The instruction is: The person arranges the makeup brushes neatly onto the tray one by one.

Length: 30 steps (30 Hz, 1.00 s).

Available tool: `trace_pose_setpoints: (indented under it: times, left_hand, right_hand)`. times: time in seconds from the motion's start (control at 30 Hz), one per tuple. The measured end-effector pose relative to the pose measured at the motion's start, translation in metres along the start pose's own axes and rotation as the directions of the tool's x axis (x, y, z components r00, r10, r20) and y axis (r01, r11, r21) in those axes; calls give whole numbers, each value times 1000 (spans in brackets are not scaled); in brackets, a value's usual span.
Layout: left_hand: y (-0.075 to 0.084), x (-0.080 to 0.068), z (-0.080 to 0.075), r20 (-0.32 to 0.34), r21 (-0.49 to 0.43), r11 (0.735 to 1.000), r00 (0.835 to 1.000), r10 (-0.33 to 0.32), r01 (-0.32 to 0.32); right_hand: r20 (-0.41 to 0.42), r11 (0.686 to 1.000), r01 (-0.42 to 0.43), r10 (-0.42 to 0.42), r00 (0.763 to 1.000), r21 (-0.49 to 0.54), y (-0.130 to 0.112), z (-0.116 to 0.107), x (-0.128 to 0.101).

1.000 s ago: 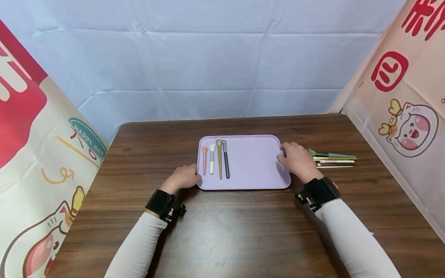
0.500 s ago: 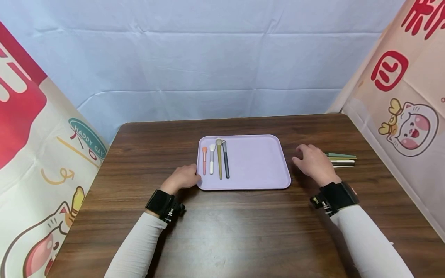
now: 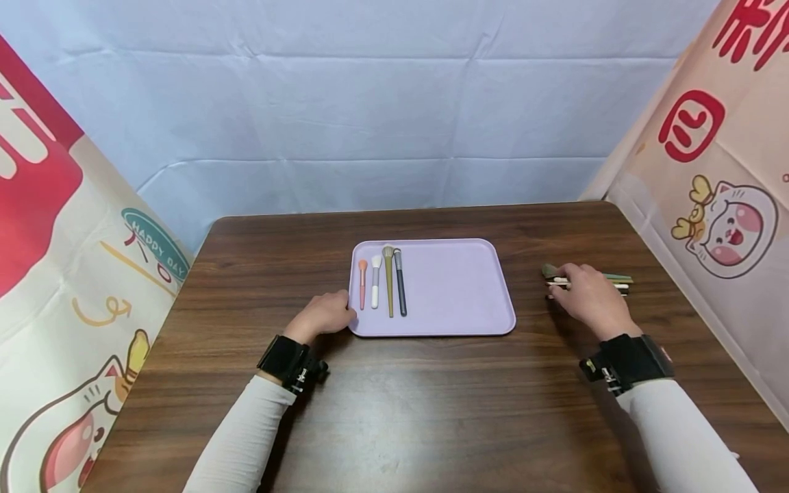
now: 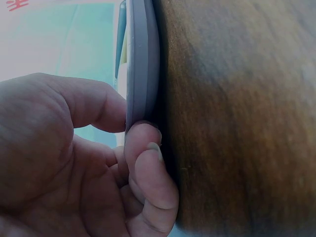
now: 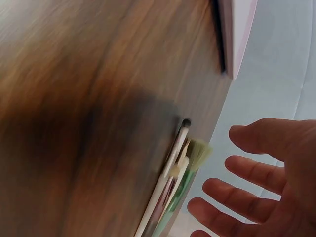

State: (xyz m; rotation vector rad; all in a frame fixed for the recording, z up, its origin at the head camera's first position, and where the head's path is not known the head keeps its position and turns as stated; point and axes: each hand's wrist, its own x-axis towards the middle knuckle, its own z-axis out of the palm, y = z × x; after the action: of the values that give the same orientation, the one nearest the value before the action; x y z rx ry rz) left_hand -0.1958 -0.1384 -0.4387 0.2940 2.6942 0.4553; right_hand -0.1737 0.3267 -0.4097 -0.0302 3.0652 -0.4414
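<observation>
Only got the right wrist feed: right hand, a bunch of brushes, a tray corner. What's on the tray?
Observer: Head view shows four brushes lying side by side on the purple tray, near its left end.

Operator: Left hand?

Observer: The left hand is at the tray's left edge, close to the near corner; the left wrist view shows it gripping the rim from above and below.

Operator: And from above, where's my right hand relative to the loose pile?

Observer: In the head view the right hand covers the middle of the brush pile, with ends showing on both sides of it.
</observation>
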Motion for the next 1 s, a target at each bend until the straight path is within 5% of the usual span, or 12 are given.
trace_pose_setpoints:
  times: [1.0]
  left_hand:
    - [1, -1, -2, 16, -8, 1000, 1000, -16, 16]
  right_hand:
    - [27, 999, -8, 9, 1000, -38, 53, -3, -18]
